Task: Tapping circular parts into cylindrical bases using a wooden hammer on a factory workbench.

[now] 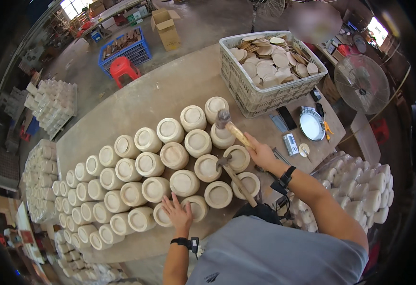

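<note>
On the near side of the crate [246, 100] of discs [265, 65], my right hand [263, 156] grips a hammer [236, 133] over pale round blocks [169, 129], where a second hammer [239, 182] lies, and my left hand [180, 218] rests splayed on blocks left of the crate.

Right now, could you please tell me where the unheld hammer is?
In the head view, the loose hammer lies right of centre over the pale round pieces, below and left of the right hand.

- Place was a workshop.
- Matching pots [169, 129] stood in rows on a table [179, 78].
- Discs [266, 68] filled a crate [274, 98].
- Wrapped stacks [355, 190] stood about.
- Two hammers [242, 184] were out.
</note>
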Available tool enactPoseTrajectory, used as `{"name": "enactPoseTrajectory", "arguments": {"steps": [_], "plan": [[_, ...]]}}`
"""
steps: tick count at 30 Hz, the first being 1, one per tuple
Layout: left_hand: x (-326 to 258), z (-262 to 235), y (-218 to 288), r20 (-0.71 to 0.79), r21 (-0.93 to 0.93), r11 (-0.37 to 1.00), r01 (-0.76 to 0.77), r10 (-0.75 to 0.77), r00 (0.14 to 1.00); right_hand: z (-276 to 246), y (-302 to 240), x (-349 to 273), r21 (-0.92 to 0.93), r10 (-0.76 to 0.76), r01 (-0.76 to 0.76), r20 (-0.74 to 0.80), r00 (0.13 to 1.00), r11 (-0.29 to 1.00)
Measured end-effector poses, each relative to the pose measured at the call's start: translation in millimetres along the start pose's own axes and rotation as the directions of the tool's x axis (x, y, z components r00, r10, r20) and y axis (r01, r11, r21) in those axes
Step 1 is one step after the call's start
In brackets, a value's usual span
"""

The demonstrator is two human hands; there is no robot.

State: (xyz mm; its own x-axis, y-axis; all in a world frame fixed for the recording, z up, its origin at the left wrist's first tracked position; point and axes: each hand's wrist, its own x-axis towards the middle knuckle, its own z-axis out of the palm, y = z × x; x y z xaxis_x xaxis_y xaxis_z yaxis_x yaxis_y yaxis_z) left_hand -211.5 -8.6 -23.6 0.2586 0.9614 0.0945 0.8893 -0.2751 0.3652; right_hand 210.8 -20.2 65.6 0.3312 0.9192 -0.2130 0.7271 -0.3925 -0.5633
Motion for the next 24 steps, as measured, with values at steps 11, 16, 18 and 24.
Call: {"name": "enactPoseTrajectory", "arguments": {"steps": [11,16,18,24], "plan": [[17,18,8,-0.018,0.067,0.998,0.011,-0.010,1.000,28,25,9,-0.062,0.075,-0.073,0.045,0.996,0.995],[16,17,8,-0.035,0.076,0.996,0.049,-0.046,0.998,-2,-11,9,0.123,-0.161,0.203,-0.284,0.945,0.971],[18,18,10,-0.032,0.066,0.997,0.040,-0.037,0.999,4,-4,8,0.132,-0.210,0.290,-0.427,0.879,0.948],[15,14,12,-0.014,0.039,0.997,0.060,-0.060,0.998,31,38,6,-0.159,0.043,-0.033,0.056,0.997,0.987]]}}
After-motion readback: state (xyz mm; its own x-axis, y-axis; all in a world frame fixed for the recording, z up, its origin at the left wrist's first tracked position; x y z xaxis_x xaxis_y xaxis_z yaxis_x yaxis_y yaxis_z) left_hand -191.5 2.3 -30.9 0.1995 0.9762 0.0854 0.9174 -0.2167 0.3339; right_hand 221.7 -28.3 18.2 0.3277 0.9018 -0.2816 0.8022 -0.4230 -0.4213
